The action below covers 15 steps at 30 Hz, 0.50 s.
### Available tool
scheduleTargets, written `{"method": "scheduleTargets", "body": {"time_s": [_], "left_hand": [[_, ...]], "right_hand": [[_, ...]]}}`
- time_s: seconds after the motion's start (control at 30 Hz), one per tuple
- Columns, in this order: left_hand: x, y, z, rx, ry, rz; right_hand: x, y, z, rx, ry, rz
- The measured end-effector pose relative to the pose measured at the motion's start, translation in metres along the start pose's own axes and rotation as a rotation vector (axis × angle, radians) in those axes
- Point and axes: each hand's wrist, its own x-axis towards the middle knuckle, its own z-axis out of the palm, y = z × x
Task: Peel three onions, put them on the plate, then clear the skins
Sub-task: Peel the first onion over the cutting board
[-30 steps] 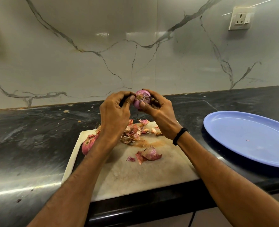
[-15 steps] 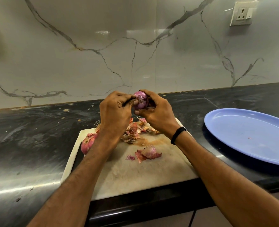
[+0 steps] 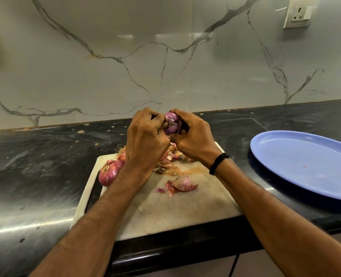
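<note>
Both hands are raised over the far edge of the board (image 3: 175,212), curled round one onion (image 3: 172,124) held between them. The left hand (image 3: 145,140) has its fingers bent onto the onion's left side. The right hand (image 3: 193,138), with a black band (image 3: 218,162) at the wrist, cups it from the right. A second onion (image 3: 107,173), in its skin, lies at the board's left edge near the far-left corner, just beside the left wrist; something rooty behind it is too hidden to tell. Skins (image 3: 182,183) lie mid-board, with more heaped under the hands. The blue plate (image 3: 285,156) sits on the counter (image 3: 45,160), right of the board and near the front edge.
</note>
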Motion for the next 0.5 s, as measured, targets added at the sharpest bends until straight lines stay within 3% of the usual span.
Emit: {"method": "scheduleTargets", "body": {"time_s": [0.27, 0.5], "left_hand": [[0.0, 0.0, 0.002, -0.082, 0.046, -0.165], [0.009, -0.001, -0.004, -0.487, 0.009, -0.614]], "right_hand": [[-0.003, 0.003, 0.002, -0.048, -0.007, -0.045], [0.0, 0.002, 0.0, 0.152, -0.083, 0.098]]}}
